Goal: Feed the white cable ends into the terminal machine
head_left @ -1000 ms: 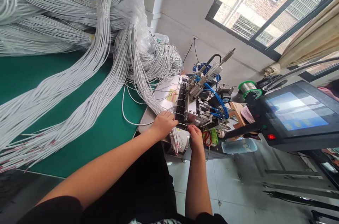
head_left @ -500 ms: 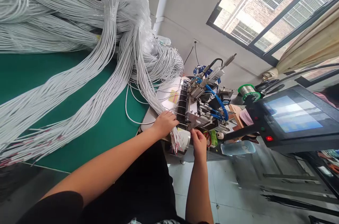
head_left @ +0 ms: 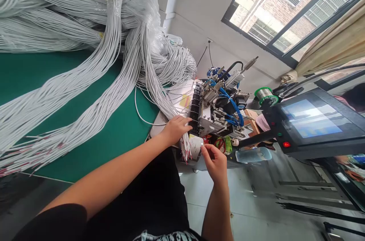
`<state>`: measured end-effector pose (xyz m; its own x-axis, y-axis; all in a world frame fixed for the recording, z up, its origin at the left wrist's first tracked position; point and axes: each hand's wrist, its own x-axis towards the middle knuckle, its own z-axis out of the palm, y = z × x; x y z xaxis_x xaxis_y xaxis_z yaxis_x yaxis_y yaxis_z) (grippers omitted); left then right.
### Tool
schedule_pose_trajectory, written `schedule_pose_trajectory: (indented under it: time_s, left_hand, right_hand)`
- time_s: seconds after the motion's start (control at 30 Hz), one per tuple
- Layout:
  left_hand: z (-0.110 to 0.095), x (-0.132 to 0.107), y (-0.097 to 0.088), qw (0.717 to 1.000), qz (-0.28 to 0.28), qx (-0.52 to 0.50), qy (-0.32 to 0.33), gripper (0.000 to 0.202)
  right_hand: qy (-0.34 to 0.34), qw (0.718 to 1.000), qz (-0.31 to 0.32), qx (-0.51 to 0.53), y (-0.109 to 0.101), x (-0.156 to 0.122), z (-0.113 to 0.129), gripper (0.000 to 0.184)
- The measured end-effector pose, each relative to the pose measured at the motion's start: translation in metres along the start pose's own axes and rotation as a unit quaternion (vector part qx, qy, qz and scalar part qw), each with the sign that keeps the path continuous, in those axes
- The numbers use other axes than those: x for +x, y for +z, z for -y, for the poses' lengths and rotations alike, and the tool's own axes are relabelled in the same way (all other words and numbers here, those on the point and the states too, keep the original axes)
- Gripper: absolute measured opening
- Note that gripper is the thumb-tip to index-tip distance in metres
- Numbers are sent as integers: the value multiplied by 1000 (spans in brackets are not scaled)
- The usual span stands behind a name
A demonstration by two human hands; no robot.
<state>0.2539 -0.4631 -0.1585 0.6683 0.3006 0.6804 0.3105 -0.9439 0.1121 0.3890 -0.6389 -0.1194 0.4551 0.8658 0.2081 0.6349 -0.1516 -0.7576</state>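
My left hand rests, fingers curled, on a bundle of thin grey wires at the edge of a small metal machine, pressing them against its white base. The wires' red stripped ends hang down just below this hand. My right hand is lower and nearer me, in front of the machine, its thumb and fingers pinched on something small next to a white roll; I cannot make out what it pinches.
Large bunches of grey wire spread over a green table, some in clear plastic. A touchscreen panel stands at the right. A solder spool sits behind the machine. A window is above.
My right hand has drawn back from the machine's front, down and toward me. My left hand has stayed on the wires.
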Motion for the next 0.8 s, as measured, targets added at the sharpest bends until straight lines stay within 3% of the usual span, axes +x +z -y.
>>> schedule_pose_trajectory:
  time_s: [0.2,0.3,0.4,0.57,0.8]
  left_hand:
    - [1,-1,-2,1000,-23,-9,-11,14]
    - [2,0,-4,1000,-16,-13,-4,13]
    - [2,1,-7,1000,-6,-24,14,14]
    - [3,1,-9,998,3,-46,45,16]
    - [5,2,-12,996,23,-55,65,19]
  right_hand:
    - [-27,990,140,-18,4,-4,17,22]
    - [-19,987,157,-9,0,-5,16,23]
    - [12,993,120,10,-5,-2,7,26]
    - [65,996,-1,66,0,16,-12,31]
    - [81,962,-127,227,26,47,-28,35]
